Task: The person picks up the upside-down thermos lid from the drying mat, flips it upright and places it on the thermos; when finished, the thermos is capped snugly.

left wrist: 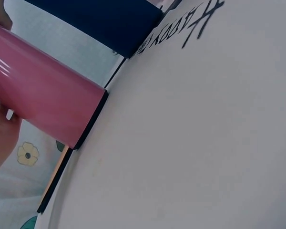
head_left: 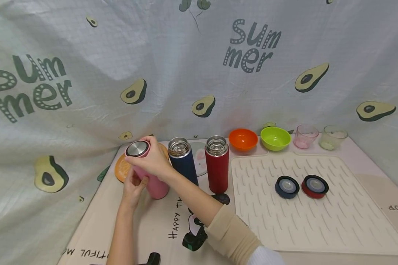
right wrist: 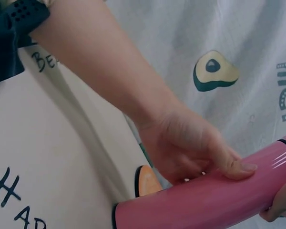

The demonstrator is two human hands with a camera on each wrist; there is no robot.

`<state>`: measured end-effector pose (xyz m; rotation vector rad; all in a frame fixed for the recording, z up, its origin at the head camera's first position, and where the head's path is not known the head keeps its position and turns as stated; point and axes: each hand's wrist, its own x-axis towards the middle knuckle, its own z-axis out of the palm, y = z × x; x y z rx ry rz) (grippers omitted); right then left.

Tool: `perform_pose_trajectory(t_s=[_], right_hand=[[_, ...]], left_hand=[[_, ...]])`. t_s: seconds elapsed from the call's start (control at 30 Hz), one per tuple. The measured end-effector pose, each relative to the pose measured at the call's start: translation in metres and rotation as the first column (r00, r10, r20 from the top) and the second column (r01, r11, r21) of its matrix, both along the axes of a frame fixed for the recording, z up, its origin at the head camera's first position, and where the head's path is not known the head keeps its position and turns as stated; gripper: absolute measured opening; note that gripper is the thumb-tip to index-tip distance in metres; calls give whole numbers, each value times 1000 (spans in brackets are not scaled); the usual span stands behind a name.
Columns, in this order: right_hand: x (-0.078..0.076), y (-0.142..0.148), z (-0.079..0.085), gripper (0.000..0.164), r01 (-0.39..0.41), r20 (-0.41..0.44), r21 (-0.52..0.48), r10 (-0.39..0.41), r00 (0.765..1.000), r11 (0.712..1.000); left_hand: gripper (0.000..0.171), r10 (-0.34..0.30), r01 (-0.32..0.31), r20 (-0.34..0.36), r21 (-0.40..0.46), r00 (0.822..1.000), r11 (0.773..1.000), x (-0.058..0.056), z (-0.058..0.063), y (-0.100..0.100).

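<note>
A pink insulated bottle point(head_left: 157, 187), with a steel-topped lid point(head_left: 137, 148), stands on the table at the left. My left hand point(head_left: 133, 188) grips its body, thumb across the near side, as the right wrist view shows clearly. From above, my right hand point(head_left: 153, 157) curls round the lid; part of that grip is hidden. In the left wrist view the dark base of the pink bottle point(left wrist: 52, 90) meets the tabletop. Beside it stand a navy bottle point(head_left: 185, 167) and a red bottle point(head_left: 217, 169), both lidless with steel necks showing.
On a ridged cream mat point(head_left: 262, 221) lie a navy lid point(head_left: 286, 187) and a red lid point(head_left: 315, 186). Behind are an orange bowl point(head_left: 243, 139), a green bowl point(head_left: 275, 138), a pink glass point(head_left: 306, 137) and a greenish glass point(head_left: 332, 138). An orange round coaster point(head_left: 121, 169) lies behind the pink bottle.
</note>
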<state>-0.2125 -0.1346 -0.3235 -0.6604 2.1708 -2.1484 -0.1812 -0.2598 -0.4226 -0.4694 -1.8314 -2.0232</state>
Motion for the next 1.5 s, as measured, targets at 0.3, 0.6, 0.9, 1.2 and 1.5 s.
perform_pose_trajectory(t_s=[0.3,0.6,0.9,1.2,1.5], right_hand=[[-1,1,-2,60,-35,39,-64,38,998,997],[-1,2,-4,58,9,-3,-20,-9,1000,1000],[-1,5,-5,61,0,-19,-62,-1,1000,998],[2,3,-5,63,66,-38,-32,-67,997,997],[9,2,-8,63,71,-71,30,-69,995,997]], left_hand=[[47,19,-19,30,-26,999,999,2,4,0],[51,15,-13,57,-31,998,999,2,4,3],[57,30,-24,88,-66,996,998,2,7,3],[59,43,-35,99,-76,994,996,4,8,3],[57,33,-29,58,-62,998,998,2,5,2]])
